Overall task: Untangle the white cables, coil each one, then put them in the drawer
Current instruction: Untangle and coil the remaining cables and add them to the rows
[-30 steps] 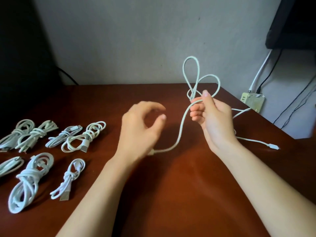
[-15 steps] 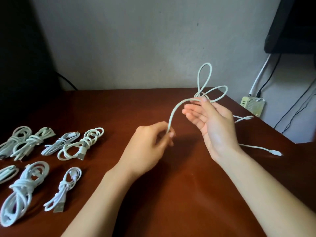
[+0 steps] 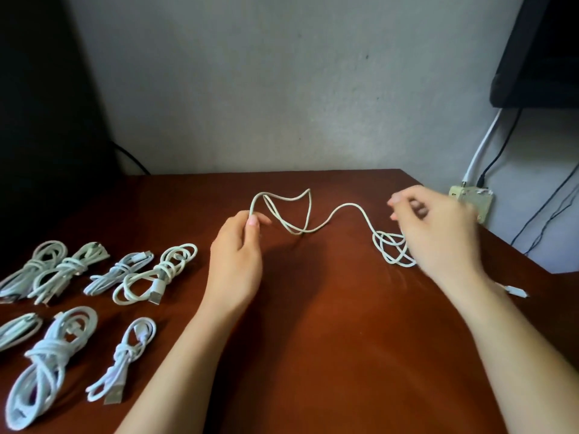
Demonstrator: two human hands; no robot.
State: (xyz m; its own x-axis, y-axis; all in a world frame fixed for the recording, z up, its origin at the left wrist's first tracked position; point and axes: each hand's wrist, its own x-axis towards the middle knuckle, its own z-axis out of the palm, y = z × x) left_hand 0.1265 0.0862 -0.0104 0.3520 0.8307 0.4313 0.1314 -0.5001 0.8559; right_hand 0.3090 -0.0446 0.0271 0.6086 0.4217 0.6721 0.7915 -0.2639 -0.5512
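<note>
Edges: I've got the tabletop (image 3: 313, 355) ending at the wall (image 3: 282, 89) up front, and its right edge slants past just beyond the right hand (image 3: 438, 236).
Open room: bare wood between both forearms; coiled cables (image 3: 156, 272) crowd the left side.
Loose one: white cable (image 3: 344, 206) arcs between the hands, loops bunched by the right hand, plug end (image 3: 515, 291) near the right edge.
Left hand (image 3: 235, 264): raised, grip pinching the cable's bend.
Right hand: blurred, fingers curled; can't tell what its grip has.
</note>
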